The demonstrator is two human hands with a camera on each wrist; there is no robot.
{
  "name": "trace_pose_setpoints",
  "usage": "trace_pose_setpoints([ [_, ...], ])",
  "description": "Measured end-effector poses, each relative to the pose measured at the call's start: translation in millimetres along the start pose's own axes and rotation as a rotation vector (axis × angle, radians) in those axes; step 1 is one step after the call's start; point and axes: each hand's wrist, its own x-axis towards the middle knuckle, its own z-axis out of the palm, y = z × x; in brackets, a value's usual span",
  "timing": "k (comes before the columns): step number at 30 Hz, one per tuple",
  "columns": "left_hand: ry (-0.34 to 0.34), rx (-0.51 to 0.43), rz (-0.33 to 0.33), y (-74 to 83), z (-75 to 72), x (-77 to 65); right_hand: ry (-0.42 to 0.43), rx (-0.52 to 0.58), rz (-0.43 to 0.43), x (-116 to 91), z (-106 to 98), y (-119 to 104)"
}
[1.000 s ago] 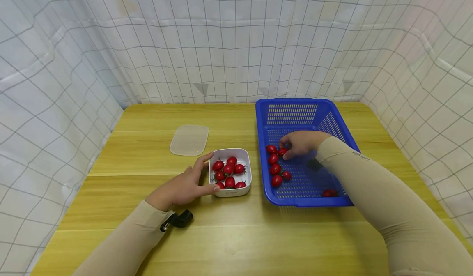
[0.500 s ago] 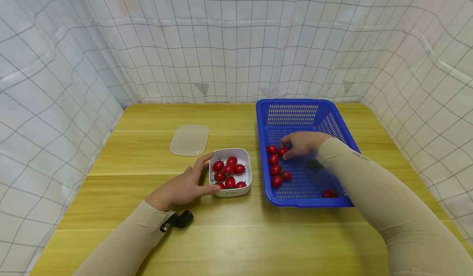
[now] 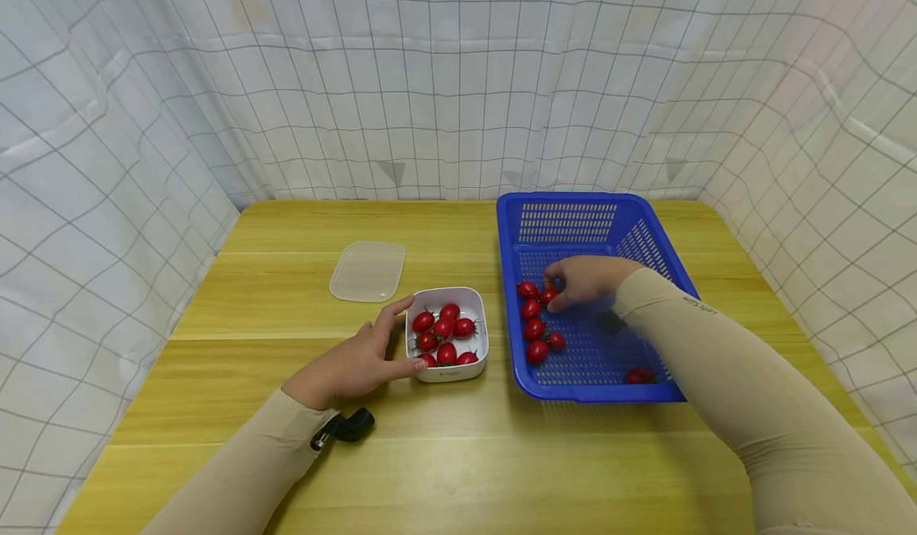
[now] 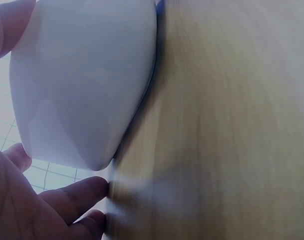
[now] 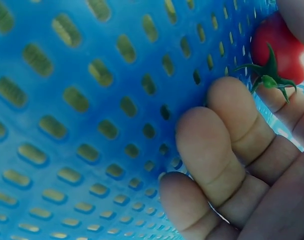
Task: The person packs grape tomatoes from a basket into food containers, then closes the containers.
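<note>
My left hand [image 3: 354,362] holds the left side of a small white container [image 3: 460,372], thumb at the front corner and index finger at the back corner. Several cherry tomatoes [image 3: 443,327] with green stems lie inside it. In the left wrist view the container's smooth side [image 4: 87,85] is between thumb and fingers. My right hand [image 3: 583,279] reaches down into a blue slotted basket [image 3: 595,392] and pinches a cherry tomato [image 5: 275,52], whose green calyx shows in the right wrist view. Beside that hand, several more cherry tomatoes [image 3: 533,328] line the basket's left side.
A translucent lid [image 3: 368,272] lies flat on the wooden table [image 3: 444,463], behind and left of the container. At the basket's front right is more red fruit [image 3: 640,375], partly by the sleeve. White grid-patterned curtains [image 3: 444,81] enclose the back and sides.
Almost nothing differs. Both hands keep their places, the right still at the same tomato in the basket, the left still at the container.
</note>
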Motion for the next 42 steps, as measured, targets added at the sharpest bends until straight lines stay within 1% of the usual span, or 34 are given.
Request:
trace_pose_setpoints([
  [13,0.002,-0.013,-0.011,-1.0,0.4,-0.1,0.010,0.001,0.010,-0.8,0.8,-3.1],
  [23,0.006,-0.014,-0.034,-0.6,1.0,-0.4,0.009,-0.031,0.020,2.2,2.5,-0.3],
  [31,0.004,-0.011,-0.033,-0.8,1.0,0.0,0.024,-0.055,-0.005,2.3,1.3,2.1],
  [42,0.000,-0.002,-0.028,0.1,1.0,-0.3,0.054,-0.052,-0.037,1.1,0.0,1.2],
])
